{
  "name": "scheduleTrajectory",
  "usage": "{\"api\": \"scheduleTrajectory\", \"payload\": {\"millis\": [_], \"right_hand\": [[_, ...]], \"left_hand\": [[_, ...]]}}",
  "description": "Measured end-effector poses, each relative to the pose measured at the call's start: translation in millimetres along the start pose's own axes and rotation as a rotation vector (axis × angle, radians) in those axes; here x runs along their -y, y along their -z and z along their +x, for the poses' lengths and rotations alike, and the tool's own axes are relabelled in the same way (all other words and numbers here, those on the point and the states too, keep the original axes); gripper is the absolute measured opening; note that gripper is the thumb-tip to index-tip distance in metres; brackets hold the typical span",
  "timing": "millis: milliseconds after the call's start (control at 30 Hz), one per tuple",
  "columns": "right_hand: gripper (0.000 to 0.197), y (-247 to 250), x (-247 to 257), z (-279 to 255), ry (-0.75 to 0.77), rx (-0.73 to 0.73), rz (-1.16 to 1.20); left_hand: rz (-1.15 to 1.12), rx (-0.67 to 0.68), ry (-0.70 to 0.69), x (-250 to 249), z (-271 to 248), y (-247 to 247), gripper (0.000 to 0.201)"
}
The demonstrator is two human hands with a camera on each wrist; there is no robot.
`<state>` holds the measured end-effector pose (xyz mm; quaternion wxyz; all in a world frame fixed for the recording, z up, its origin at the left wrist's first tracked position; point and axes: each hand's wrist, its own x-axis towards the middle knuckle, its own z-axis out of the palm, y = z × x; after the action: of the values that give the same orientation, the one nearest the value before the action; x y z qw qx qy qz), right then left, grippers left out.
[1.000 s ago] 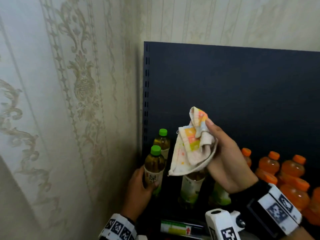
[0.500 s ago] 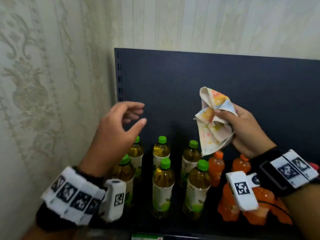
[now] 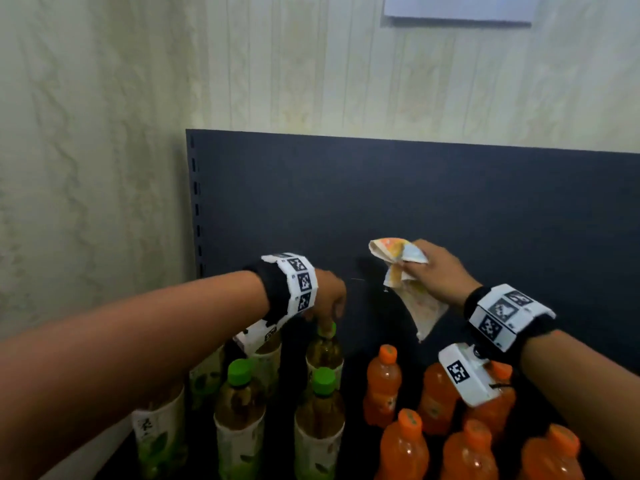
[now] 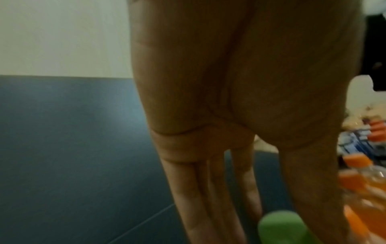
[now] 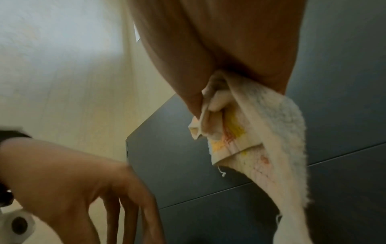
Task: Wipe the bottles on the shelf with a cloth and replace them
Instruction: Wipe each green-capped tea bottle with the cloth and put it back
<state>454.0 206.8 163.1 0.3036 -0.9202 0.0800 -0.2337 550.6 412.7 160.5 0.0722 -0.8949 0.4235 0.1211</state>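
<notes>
Green-capped tea bottles stand at the left of the shelf. My left hand (image 3: 329, 315) reaches down onto the cap of a back-row tea bottle (image 3: 324, 355). In the left wrist view its fingers (image 4: 208, 189) are straight, with the green cap (image 4: 282, 229) between them and the thumb; a firm grip does not show. My right hand (image 3: 412, 268) holds a bunched cream cloth (image 3: 415, 299) with orange and yellow print, raised in front of the back panel, to the right of the left hand. The cloth (image 5: 261, 132) hangs down from the fingers.
Two more tea bottles (image 3: 239, 403) (image 3: 320, 410) stand in front of the reached one. Several orange-capped bottles (image 3: 382, 382) fill the right side. The dark back panel (image 3: 415, 202) closes the shelf behind; a papered wall (image 3: 86, 168) runs close on the left.
My left hand let go of a front-left tea bottle, rose, then dropped onto the back-row bottle's cap. The right hand kept the cloth and stayed raised. The view swung right and up.
</notes>
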Motion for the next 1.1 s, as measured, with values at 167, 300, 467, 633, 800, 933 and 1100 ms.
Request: {"api": "scheduleTrajectory", "payload": {"millis": [167,300,467,633,800,933,1100], "right_hand": [[0.019,-1,-19,8,-0.024,0.014,0.162],[0.017,-2,-22,5,-0.072,-0.002,0.344],[0.022,5,-18,-5,-0.135,0.027,0.519],[0.027,17,-4,-23,-0.156,0.085,0.877],[0.044,29,18,-45,-0.102,0.134,1.167],[0.050,32,44,-66,-0.004,0.141,1.188],[0.041,9,77,-112,0.006,0.075,1.129]], "left_hand": [[0.077,0.114,0.001,-3,20,-15,0.034],[0.125,0.136,-0.001,-9,20,-9,0.024],[0.030,0.157,0.032,-11,12,-6,0.010],[-0.033,-0.150,-0.033,1,-33,32,0.023],[-0.263,-0.704,-0.084,33,-111,73,0.025],[-0.814,-1.194,-0.285,37,-167,61,0.020],[-1.699,-1.424,-0.638,12,-225,0,0.026]]}}
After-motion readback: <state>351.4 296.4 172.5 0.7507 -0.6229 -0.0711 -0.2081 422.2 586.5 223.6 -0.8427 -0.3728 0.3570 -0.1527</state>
